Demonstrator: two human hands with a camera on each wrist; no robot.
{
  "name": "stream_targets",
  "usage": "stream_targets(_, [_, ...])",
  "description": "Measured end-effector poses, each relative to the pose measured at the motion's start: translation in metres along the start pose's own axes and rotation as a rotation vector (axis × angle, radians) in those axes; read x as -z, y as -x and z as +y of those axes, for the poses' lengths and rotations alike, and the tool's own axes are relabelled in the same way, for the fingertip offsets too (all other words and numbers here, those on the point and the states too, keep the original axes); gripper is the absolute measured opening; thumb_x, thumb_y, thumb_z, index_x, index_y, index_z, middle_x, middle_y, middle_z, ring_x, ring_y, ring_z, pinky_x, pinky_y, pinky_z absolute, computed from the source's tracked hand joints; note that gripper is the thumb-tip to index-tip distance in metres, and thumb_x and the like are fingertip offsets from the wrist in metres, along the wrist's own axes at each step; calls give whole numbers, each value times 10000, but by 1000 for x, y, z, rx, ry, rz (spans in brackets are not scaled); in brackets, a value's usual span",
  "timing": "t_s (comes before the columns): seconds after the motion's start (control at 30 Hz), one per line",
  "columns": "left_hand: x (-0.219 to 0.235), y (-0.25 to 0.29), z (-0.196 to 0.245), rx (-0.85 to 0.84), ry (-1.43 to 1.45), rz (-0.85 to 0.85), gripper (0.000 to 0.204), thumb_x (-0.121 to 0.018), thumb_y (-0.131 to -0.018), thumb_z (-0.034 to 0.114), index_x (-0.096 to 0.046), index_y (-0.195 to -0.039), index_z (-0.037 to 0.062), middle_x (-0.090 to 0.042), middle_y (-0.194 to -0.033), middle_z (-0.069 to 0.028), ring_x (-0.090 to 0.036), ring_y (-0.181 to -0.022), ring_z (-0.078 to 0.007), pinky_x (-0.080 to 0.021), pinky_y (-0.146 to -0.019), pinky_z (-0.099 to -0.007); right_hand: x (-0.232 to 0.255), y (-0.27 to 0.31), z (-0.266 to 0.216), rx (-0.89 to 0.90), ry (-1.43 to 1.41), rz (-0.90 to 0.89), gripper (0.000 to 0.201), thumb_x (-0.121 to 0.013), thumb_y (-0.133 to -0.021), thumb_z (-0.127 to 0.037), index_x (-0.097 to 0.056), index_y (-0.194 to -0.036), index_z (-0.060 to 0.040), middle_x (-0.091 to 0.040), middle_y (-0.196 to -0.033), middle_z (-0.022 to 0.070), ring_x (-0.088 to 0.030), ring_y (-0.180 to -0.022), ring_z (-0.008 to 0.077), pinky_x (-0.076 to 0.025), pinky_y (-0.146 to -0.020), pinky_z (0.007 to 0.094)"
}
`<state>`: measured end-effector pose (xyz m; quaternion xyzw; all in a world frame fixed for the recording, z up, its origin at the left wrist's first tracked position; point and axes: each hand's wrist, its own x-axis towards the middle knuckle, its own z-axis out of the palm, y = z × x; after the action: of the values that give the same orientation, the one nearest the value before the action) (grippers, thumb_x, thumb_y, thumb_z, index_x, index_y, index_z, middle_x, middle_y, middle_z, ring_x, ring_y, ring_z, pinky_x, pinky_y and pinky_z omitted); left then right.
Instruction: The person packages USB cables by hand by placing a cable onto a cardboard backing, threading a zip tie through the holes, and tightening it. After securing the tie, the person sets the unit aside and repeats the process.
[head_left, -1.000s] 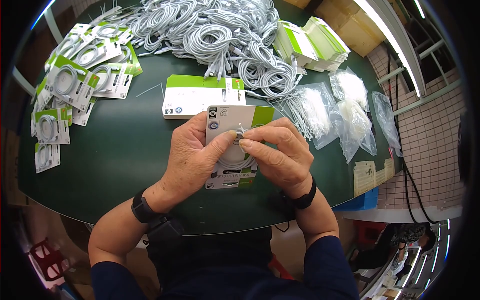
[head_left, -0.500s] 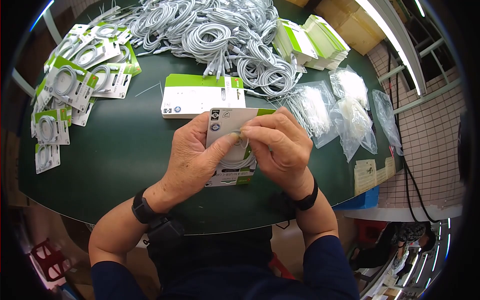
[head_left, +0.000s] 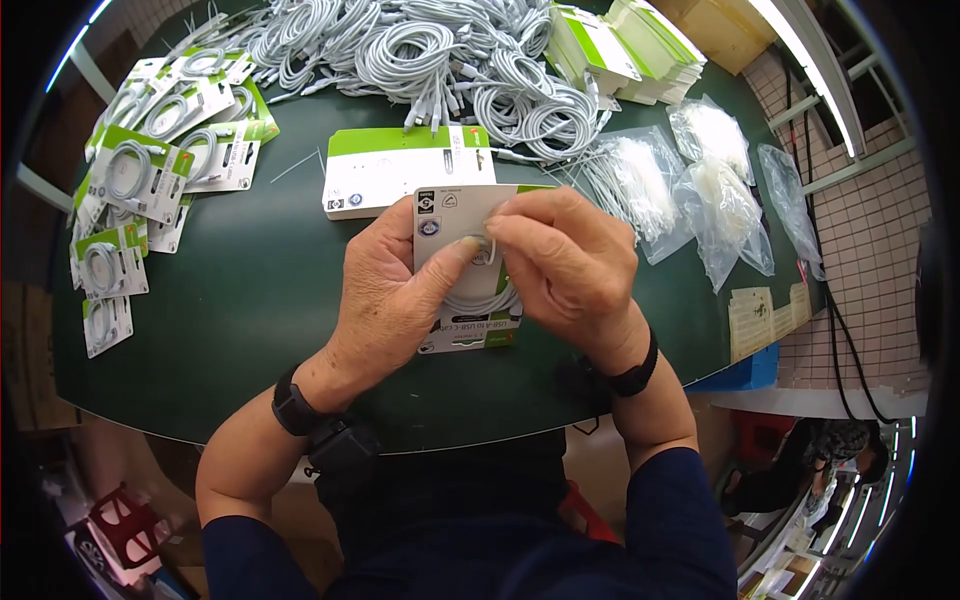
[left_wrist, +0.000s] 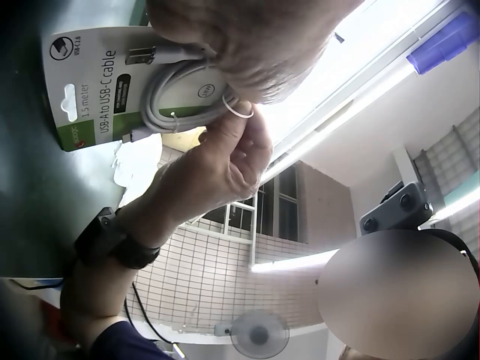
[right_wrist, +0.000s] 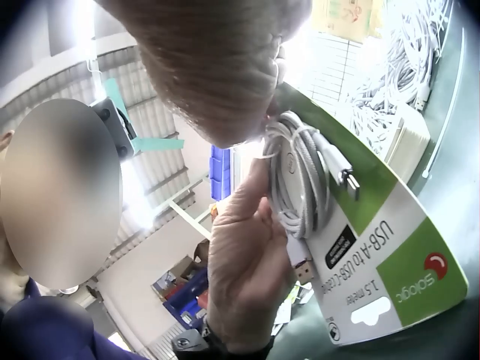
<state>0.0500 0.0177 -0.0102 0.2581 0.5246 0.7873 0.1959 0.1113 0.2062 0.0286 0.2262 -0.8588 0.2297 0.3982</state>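
Holding the card in the left hand, over the green table's near side; pinching the thin white tie in the right hand. Pull gently, with the looped cable pressed flat.

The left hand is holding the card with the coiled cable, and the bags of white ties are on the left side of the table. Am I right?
Almost! The bags of white ties are on the right side of the table; the head view shows it. The left hand does hold the card with the coiled cable.
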Motion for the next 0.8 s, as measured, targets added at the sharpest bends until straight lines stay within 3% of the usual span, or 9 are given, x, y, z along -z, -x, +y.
stream_targets(0.13, [0,0,2,36,-31,-5,347,-686,-1027,47,-624,-1359,-33,-750,-1219,-116,-714,-1085,-144,-585,-967,-317,4,0,2,-143,-106,-59,232,-812,-802,86,-769,-1008,-11,-727,-911,104,-736,-771,205,-594,-664,296])
stream_targets(0.3, [2,-2,0,69,4,-20,364,-679,-1025,32,-611,-1376,-38,-747,-1238,-132,-721,-1096,-158,-584,-982,-324,16,1,10,-195,-190,-75,203,-799,-852,68,-774,-1037,-11,-731,-909,70,-719,-791,148,-584,-671,280])
stream_targets(0.4, [0,-2,3,71,45,-29,372,-675,-1021,13,-604,-1381,-47,-742,-1252,-143,-720,-1113,-168,-580,-989,-327,24,0,15,-574,-222,53,161,-784,-922,-2,-779,-1080,-29,-739,-930,31,-705,-819,99,-571,-684,266])
stream_targets(0.43, [0,-1,4,82,32,-47,372,-675,-1021,13,-604,-1381,-47,-742,-1252,-143,-720,-1113,-168,-580,-989,-327,24,2,20,-587,-220,73,161,-784,-922,-2,-779,-1080,-29,-739,-930,31,-705,-819,99,-571,-684,266])
stream_targets(0.53, [-2,2,5,50,55,-87,389,-688,-1007,-3,-599,-1382,-57,-738,-1261,-150,-715,-1130,-177,-571,-1004,-334,18,10,41,-1022,-772,-89,169,-789,-955,-88,-766,-1110,-26,-743,-951,8,-696,-842,69,-569,-724,239])
stream_targets(0.57, [-2,3,5,54,45,-103,389,-688,-1007,-3,-599,-1382,-57,-738,-1261,-150,-715,-1130,-177,-571,-1004,-334,15,15,42,-1024,-773,-68,169,-789,-955,-88,-766,-1110,-26,-743,-951,8,-696,-842,69,-569,-724,239])
stream_targets(0.67, [-3,5,7,52,41,-83,403,-704,-995,-8,-599,-1382,-57,-736,-1265,-148,-711,-1134,-177,-562,-1012,-337,-4,29,46,-1171,-1379,-300,212,-801,-958,-159,-747,-1104,-14,-748,-962,22,-700,-844,71,-576,-770,225])
stream_targets(0.8, [-4,7,9,46,-3,-106,408,-709,-993,-6,-597,-1382,-57,-737,-1257,-147,-712,-1126,-176,-558,-1012,-339,-10,30,45,-1075,-1487,-291,204,-786,-976,-188,-724,-1048,-8,-749,-967,27,-705,-846,73,-583,-780,217])
